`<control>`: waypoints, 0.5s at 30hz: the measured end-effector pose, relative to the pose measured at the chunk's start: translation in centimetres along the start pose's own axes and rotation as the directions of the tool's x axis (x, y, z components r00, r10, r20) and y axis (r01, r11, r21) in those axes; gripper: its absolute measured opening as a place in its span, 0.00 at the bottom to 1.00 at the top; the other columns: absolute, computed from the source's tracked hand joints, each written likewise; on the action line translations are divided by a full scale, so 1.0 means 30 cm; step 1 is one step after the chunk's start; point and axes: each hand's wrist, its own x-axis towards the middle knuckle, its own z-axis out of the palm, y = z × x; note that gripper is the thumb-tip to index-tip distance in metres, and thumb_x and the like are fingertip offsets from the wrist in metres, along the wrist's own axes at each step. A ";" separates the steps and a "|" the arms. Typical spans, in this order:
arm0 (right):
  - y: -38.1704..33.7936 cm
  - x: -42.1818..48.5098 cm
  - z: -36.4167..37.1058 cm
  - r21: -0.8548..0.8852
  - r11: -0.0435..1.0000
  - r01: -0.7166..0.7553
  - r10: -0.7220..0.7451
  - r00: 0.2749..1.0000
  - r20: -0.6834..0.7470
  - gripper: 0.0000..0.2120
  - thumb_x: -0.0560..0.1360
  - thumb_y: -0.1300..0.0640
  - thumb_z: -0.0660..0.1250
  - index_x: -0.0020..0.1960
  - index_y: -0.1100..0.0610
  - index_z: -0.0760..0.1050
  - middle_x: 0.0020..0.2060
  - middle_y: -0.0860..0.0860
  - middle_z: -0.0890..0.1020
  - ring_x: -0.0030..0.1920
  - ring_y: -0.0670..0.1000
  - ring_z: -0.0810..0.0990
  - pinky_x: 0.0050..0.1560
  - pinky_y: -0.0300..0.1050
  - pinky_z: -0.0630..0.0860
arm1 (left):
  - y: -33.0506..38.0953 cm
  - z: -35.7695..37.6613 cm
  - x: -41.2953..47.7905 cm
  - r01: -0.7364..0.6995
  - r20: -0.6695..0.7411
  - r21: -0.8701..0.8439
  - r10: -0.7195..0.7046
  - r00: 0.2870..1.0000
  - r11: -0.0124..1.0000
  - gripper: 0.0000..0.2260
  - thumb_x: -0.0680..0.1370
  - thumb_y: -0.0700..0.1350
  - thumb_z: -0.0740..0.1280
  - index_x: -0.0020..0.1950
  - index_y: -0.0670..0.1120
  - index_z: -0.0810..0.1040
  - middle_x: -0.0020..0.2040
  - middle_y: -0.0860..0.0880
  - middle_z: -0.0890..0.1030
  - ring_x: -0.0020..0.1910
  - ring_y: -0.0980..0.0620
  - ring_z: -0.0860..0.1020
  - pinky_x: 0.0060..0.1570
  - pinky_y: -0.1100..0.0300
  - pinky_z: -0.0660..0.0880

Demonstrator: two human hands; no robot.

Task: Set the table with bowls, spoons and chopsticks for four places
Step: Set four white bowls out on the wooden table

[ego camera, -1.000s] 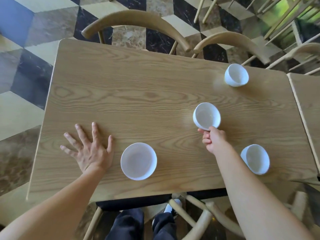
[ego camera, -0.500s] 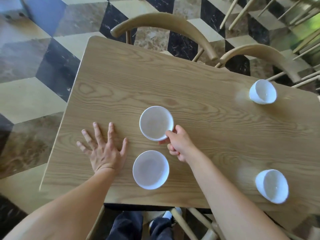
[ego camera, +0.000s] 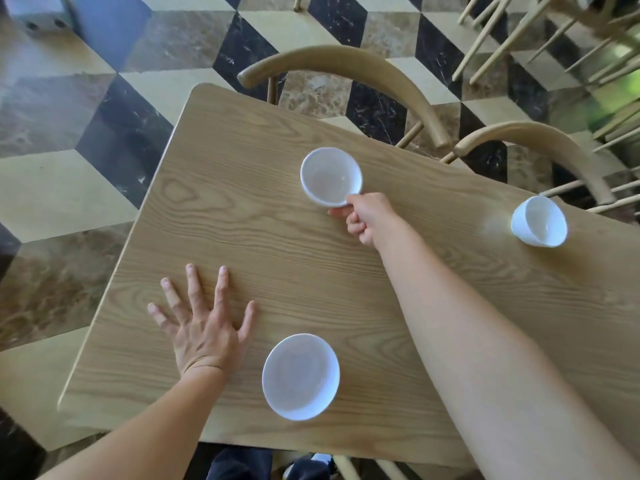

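Three white bowls are in view on the wooden table (ego camera: 242,237). My right hand (ego camera: 367,216) pinches the near rim of one white bowl (ego camera: 329,176) at the table's far side, in front of a chair. A second bowl (ego camera: 300,375) sits near the front edge. A third bowl (ego camera: 538,221) stands at the far right. My left hand (ego camera: 201,327) lies flat on the table with fingers spread, just left of the near bowl. No spoons or chopsticks are in view.
Two wooden chairs with curved backs, one (ego camera: 346,67) and another (ego camera: 533,143), stand at the table's far side. More chair legs (ego camera: 519,29) are at the top right. A patterned tile floor (ego camera: 69,133) lies beyond the table's left edge. My legs (ego camera: 242,465) show below the front edge.
My right hand has carried its bowl leftward and then away from me to the table's far side. The view has shifted, so the near right bowl is out of frame. My left hand stays flat.
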 end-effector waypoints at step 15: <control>-0.111 0.027 0.014 0.062 0.998 -0.015 0.019 0.998 -0.065 0.09 0.82 0.51 0.60 0.57 0.56 0.72 0.40 0.58 0.83 0.20 0.43 0.62 0.16 0.33 0.54 | -0.013 0.024 0.006 -0.009 -0.043 0.005 0.009 0.999 1.000 0.36 0.72 0.70 0.54 0.78 0.56 0.63 0.81 0.43 0.54 0.78 0.32 0.45 0.72 0.31 0.42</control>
